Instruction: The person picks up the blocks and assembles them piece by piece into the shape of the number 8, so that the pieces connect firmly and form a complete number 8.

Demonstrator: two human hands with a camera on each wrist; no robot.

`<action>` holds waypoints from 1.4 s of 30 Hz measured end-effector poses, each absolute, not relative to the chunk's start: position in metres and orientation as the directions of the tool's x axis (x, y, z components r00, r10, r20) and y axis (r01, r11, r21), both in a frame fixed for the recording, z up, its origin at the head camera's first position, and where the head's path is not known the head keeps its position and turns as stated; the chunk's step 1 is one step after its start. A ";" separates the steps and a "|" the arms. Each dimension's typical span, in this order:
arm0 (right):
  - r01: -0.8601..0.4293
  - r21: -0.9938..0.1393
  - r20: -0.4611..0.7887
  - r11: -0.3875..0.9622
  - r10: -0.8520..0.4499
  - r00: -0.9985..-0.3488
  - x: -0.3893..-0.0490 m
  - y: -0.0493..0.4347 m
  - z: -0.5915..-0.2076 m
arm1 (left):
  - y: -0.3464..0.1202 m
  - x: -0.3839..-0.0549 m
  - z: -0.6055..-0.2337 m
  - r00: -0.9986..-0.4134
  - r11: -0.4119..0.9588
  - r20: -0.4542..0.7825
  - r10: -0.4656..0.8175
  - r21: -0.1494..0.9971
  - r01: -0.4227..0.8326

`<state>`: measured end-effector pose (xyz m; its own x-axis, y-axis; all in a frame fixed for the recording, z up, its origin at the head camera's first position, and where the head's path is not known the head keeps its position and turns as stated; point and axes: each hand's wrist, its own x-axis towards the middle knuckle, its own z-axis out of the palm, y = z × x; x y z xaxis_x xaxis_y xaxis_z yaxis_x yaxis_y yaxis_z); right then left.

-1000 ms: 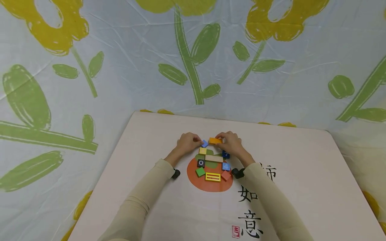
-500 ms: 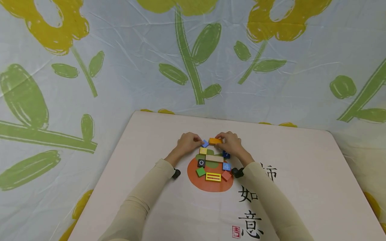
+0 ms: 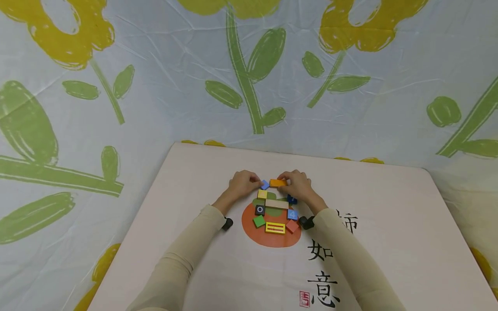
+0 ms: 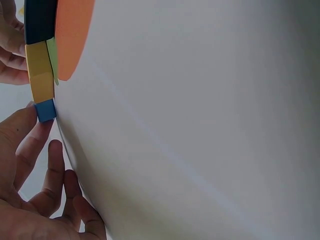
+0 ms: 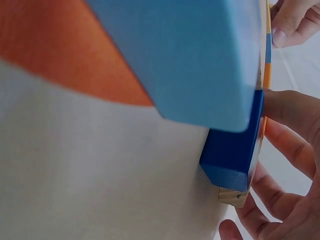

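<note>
In the head view my left hand (image 3: 243,183) pinches a small blue block (image 3: 265,185) between thumb and fingers. My right hand (image 3: 297,185) holds an orange oblong block (image 3: 276,183) by its right end, just right of the blue one. Below them, a ring of blocks includes a yellow block (image 3: 262,194), a dark blue block (image 3: 292,199) and a plain wooden plank (image 3: 276,204). In the left wrist view, thumb and finger are on the blue block (image 4: 46,111). A light blue block (image 5: 185,60) fills much of the right wrist view, hiding things behind it.
Nearer me lie a black block (image 3: 260,210) marked 0, a light blue one marked 4, a green block (image 3: 259,221), a yellow striped block (image 3: 275,228) and a red block (image 3: 292,226). They rest on a printed orange fruit on the pale table (image 3: 218,272).
The orange block has shifted very slightly toward me in my right hand. My left hand stays almost still on the blue block, and the other blocks keep their places.
</note>
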<state>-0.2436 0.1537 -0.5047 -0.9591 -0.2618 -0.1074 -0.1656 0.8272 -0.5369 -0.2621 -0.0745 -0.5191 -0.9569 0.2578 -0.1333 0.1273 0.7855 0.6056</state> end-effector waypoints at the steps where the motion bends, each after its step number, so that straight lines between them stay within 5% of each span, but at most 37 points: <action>1: -0.164 -0.537 -0.109 0.827 -0.261 -0.959 -0.243 0.154 -0.505 | -0.075 -0.262 -0.519 -0.957 0.786 -0.132 0.260 0.605 0.129; 42: -0.114 -0.673 -0.021 0.731 -0.173 -0.985 -0.235 0.192 -0.502 | -0.081 -0.267 -0.525 -0.953 0.710 -0.090 0.289 0.688 0.150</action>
<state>-0.2348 0.1923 -0.5016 -0.9848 -0.1725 -0.0213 -0.1135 0.7309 -0.6730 -0.2668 -0.0812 -0.5254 -0.9531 0.2888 -0.0904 0.1498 0.7097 0.6884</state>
